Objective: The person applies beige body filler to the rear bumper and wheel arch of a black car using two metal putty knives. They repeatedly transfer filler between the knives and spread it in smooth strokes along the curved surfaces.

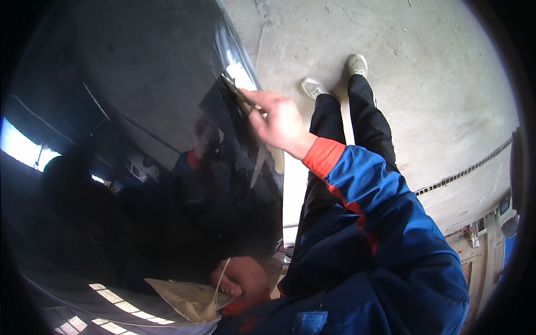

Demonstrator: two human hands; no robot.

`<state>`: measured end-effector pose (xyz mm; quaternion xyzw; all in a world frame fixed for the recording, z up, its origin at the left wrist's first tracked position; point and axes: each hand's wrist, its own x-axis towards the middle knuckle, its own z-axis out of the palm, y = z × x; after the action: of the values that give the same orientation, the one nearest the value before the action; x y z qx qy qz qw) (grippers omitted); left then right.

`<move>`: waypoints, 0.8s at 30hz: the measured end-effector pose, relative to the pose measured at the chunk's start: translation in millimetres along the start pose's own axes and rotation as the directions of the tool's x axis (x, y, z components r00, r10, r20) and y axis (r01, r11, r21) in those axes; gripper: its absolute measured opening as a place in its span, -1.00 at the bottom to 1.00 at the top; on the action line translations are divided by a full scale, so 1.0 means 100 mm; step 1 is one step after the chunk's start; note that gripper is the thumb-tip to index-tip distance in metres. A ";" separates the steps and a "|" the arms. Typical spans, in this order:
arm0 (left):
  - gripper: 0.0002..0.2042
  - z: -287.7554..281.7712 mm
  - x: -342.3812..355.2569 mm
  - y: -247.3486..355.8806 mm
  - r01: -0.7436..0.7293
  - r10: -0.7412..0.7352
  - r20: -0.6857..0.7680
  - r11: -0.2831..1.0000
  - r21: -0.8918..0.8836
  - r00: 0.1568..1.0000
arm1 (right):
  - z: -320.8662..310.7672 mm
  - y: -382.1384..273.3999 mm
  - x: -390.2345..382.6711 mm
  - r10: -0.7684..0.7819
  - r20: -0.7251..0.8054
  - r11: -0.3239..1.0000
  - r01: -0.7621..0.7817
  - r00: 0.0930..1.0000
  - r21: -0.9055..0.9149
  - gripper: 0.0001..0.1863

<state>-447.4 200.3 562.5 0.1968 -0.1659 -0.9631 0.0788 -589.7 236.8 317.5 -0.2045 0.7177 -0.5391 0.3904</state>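
Observation:
My right hand (282, 123), in a blue sleeve with an orange-red cuff, grips a flat putty spreader (233, 90). The spreader's edge lies against the rim of a glossy dark car panel (156, 223). Beige filler smears (258, 166) run along that rim below the hand. At the lower edge my left hand (245, 278) is closed on a thin mixing board (170, 293). A lump of beige putty (202, 312) sits on the board, and a pale strand rises from it past the fingers. Part of the left hand is in shadow.
The curved panel fills the left side and mirrors windows and my arm. Grey concrete floor (430, 72) lies to the right, with two legs in black trousers and pale shoes (357, 65) on it. A drain grate (466, 167) crosses the floor; equipment stands at far lower right.

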 end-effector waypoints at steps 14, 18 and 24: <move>-0.53 -0.01 -0.17 0.01 -0.101 0.084 0.070 0.950 0.296 0.994 | 0.27 0.12 0.54 -0.087 -0.116 0.975 0.061 0.989 -0.215 -0.56; -0.55 -0.09 -0.02 0.03 -0.037 -0.007 0.168 0.967 0.253 0.986 | 0.20 0.04 0.44 -0.149 -0.059 0.975 0.137 0.987 -0.174 -0.55; -0.76 0.23 0.01 -0.05 -0.052 0.061 -0.037 0.977 0.209 0.997 | -0.44 -0.24 0.11 -0.156 -0.039 0.988 0.157 0.987 0.005 -0.60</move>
<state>-458.0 211.7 580.3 0.2201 -0.2695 -0.9333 0.0889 -633.8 247.7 340.6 -0.2483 0.7046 -0.5748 0.3339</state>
